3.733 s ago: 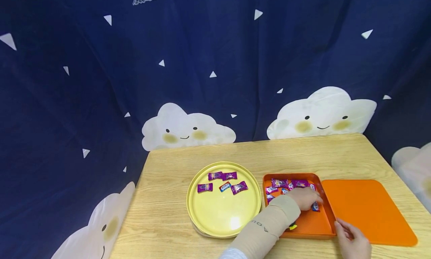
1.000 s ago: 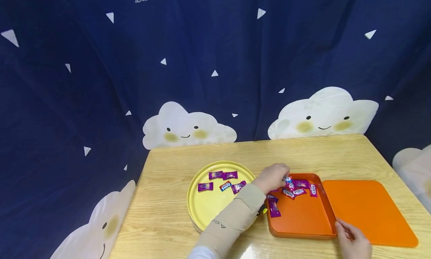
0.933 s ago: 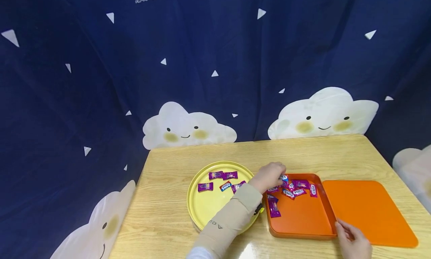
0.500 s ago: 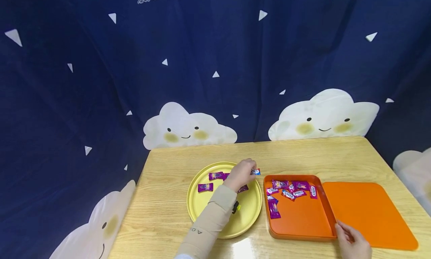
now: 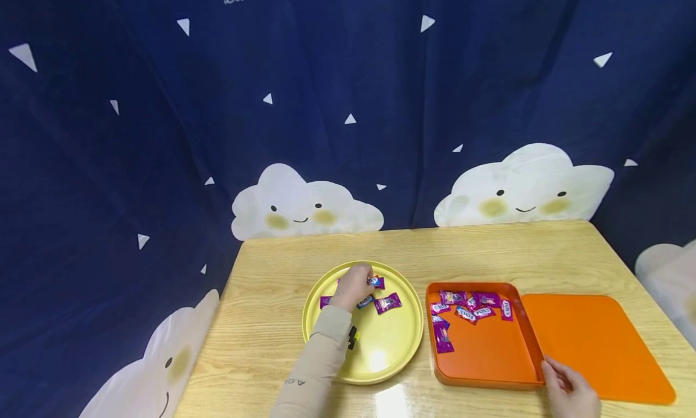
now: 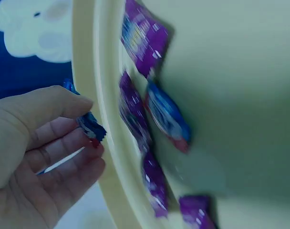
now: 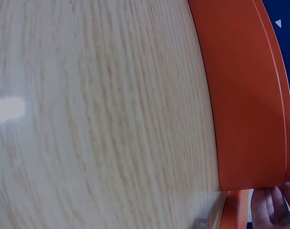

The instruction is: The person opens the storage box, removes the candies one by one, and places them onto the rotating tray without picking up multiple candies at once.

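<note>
My left hand (image 5: 353, 287) is over the far part of the round yellow tray (image 5: 380, 360). It pinches a small blue-and-red wrapped candy (image 6: 91, 128) between thumb and fingers, close to the rim in the left wrist view. Below lie several purple wrapped candies (image 5: 388, 304) and another blue-and-red candy (image 6: 167, 117); my hand and sleeve hide part of them in the head view. My right hand (image 5: 572, 389) pinches the near right corner of the square orange box (image 5: 489, 363), thumb at its rim in the right wrist view.
Several purple candies (image 5: 443, 339) and red, white and blue candies (image 5: 483, 312) lie along the box's back and left sides. A flat orange lid (image 5: 598, 345) rests right of the box on the wooden table (image 5: 261, 321). A dark blue curtain (image 5: 326, 73) hangs behind.
My left hand has taken a blue-and-red candy from the orange box and carried it left over the yellow tray. The right hand has stayed at the box's corner.
</note>
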The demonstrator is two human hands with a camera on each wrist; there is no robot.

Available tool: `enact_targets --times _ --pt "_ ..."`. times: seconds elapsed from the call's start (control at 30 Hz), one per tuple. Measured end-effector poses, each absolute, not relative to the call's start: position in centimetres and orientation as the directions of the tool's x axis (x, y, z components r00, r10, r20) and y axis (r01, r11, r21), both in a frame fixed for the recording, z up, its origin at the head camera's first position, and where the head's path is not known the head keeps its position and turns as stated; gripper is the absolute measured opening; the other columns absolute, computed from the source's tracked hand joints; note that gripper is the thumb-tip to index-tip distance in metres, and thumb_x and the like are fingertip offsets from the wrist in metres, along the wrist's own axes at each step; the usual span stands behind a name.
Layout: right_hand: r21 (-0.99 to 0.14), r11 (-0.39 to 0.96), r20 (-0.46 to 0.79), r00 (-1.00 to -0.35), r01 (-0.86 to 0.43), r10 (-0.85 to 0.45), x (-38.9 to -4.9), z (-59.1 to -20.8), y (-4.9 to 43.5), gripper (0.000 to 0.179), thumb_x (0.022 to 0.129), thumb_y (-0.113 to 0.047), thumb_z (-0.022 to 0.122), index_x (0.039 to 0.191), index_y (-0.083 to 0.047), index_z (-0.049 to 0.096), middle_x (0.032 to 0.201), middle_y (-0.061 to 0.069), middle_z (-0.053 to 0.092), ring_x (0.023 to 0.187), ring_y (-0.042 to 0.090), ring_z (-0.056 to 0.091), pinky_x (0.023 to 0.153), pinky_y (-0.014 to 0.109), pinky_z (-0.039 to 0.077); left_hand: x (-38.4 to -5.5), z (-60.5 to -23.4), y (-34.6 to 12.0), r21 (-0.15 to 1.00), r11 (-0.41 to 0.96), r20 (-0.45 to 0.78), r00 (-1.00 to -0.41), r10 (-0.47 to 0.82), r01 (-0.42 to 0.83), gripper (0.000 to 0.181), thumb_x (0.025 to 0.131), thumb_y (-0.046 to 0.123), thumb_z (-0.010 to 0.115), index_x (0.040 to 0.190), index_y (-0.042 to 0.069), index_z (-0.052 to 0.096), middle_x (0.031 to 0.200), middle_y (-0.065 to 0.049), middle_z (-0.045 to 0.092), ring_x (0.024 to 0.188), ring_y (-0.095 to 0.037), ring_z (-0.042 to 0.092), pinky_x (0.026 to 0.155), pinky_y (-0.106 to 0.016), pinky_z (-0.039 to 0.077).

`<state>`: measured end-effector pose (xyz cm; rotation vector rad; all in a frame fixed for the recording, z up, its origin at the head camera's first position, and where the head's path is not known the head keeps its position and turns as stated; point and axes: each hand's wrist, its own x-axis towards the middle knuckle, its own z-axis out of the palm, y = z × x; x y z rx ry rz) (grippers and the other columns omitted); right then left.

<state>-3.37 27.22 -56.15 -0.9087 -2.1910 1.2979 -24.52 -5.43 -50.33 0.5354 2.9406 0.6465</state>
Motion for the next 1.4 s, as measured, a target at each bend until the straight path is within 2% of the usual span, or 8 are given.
enact_targets --times 0.2,0.37,0.6,0.77,0.87,1.03,1.17,1.4 --pt "-0.894 0.330 0.039 -0.681 0.303 0.731 -3.4 -56.2 27.1 0.010 0.082 -0.015 0.066 0.088 -0.008 0.070 0.059 -0.037 0.045 0.054 -0.018 0.045 0.050 0.003 0.037 -24.5 -51.2 -7.0 0.390 0.892 -0.086 -0.956 0.281 0.227 0.020 0.072 0.010 0.075 0.072 0.006 0.055 0.069 0.001 0.048 0.061 -0.011 0.044 0.055 -0.024 0.040" --pt "-0.892 0.335 0.034 -0.694 0.304 0.719 -3.3 -56.2 27.2 0.011 0.083 -0.017 0.065 0.089 -0.009 0.070 0.060 -0.037 0.045 0.055 -0.018 0.045 0.050 0.003 0.037 -24.4 -51.6 -7.7 0.361 0.910 -0.083 -0.965 0.247 0.202 0.029 0.070 0.010 0.076 0.062 0.009 0.048 0.059 0.003 0.041 0.053 -0.011 0.038 0.049 -0.024 0.035" --pt "-0.886 0.331 0.015 -0.693 0.325 0.721 -3.4 -56.1 27.2 0.021 0.083 -0.018 0.065 0.095 -0.001 0.069 0.061 -0.036 0.045 0.055 -0.018 0.045 0.050 0.003 0.038 -24.4 -52.0 -8.0 0.269 0.938 -0.074 -0.967 0.245 0.217 0.043 0.069 0.006 0.073 0.053 0.013 0.034 0.052 0.003 0.035 0.049 -0.011 0.034 0.046 -0.024 0.032" --pt "-0.880 0.334 0.006 -0.697 0.337 0.717 -3.4 -56.1 27.3 0.026 0.084 -0.019 0.065 0.099 0.002 0.068 0.061 -0.036 0.044 0.056 -0.019 0.044 0.051 0.003 0.037 -24.4 -52.5 -8.0 0.229 0.947 -0.032 -0.971 0.239 0.225 0.032 0.066 0.003 0.073 0.055 0.011 0.044 0.055 0.001 0.045 0.053 -0.014 0.041 0.050 -0.027 0.042" --pt "-0.878 0.335 0.004 -0.693 0.343 0.721 -3.3 -56.1 27.3 0.023 0.084 -0.020 0.065 0.097 -0.002 0.069 0.061 -0.036 0.044 0.055 -0.019 0.044 0.051 0.003 0.037 -24.4 -52.8 -8.0 0.215 0.950 -0.015 -0.971 0.237 0.228 0.025 0.065 0.003 0.074 0.058 0.009 0.051 0.058 -0.001 0.050 0.054 -0.015 0.045 0.054 -0.029 0.045" --pt "-0.884 0.339 0.028 -0.689 0.321 0.725 -3.3 -56.3 27.2 0.019 0.084 -0.019 0.065 0.095 -0.004 0.071 0.061 -0.036 0.044 0.055 -0.019 0.044 0.050 0.003 0.037 -24.4 -53.1 -8.1 0.217 0.951 -0.013 -0.974 0.227 0.219 0.017 0.066 0.002 0.071 0.061 0.007 0.055 0.060 -0.002 0.054 0.055 -0.015 0.047 0.055 -0.029 0.046" --pt "-0.892 0.324 0.027 -0.678 0.315 0.734 -3.3 -56.5 27.3 0.008 0.083 -0.018 0.066 0.087 -0.016 0.072 0.061 -0.037 0.045 0.055 -0.019 0.045 0.050 0.003 0.037 -24.3 -53.2 -8.2 0.215 0.951 -0.004 -0.974 0.227 0.221 0.015 0.065 0.001 0.069 0.061 0.007 0.056 0.060 -0.002 0.054 0.055 -0.015 0.047 0.054 -0.028 0.045" --pt "-0.896 0.326 0.030 -0.690 0.302 0.723 -3.4 -56.5 27.4 0.014 0.083 -0.017 0.066 0.091 -0.006 0.071 0.061 -0.037 0.045 0.055 -0.018 0.045 0.050 0.003 0.037 -24.2 -53.2 -8.2 0.227 0.945 0.014 -0.971 0.237 0.234 0.019 0.065 0.001 0.070 0.059 0.008 0.053 0.058 -0.001 0.051 0.053 -0.014 0.043 0.051 -0.028 0.043"
